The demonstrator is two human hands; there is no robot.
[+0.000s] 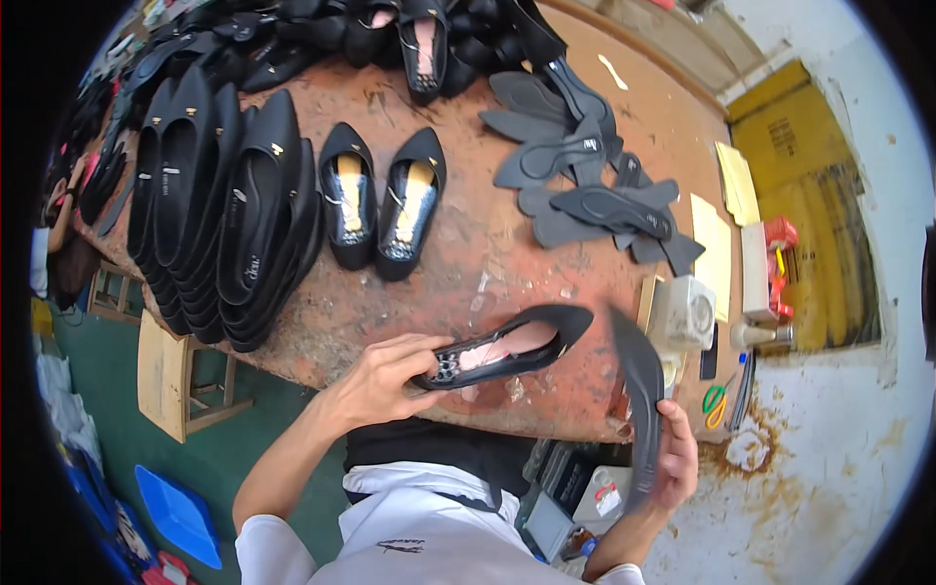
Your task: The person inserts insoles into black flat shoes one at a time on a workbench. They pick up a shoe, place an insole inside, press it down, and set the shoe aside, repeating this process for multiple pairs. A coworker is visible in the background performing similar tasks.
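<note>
Table (478,268): worn reddish surface, bare between the middle pair and the insole heap, and from there down to the near edge.

Left side: nested rows of black pointed shoes (258,214), reaching the near edge. Beside them, a pair of black flats (419,156), toes to the far edge, gold ornament at each throat. Further dark shoes (424,58) crowd the far edge.

Right side: loose heap of black insoles (604,210), inside the right edge. Nearer the near right corner: translucent box (687,312); scissors (717,405), green and orange handles.

Markings: small pale print on several insoles in the nested rows and heap; faint marking, probably print, at the lower end of the held insole, blurred.

Left hand (385,380): closed round the heel of one black shoe (512,353), pink inside, held over the surface just inside the near edge, toe pointing right; wrist bent inward, forearm from lower left.

Right hand (675,456): narrow grip on one black insole (639,375), upright by the near right corner, lower end past the near edge; forearm from lower right.
</note>
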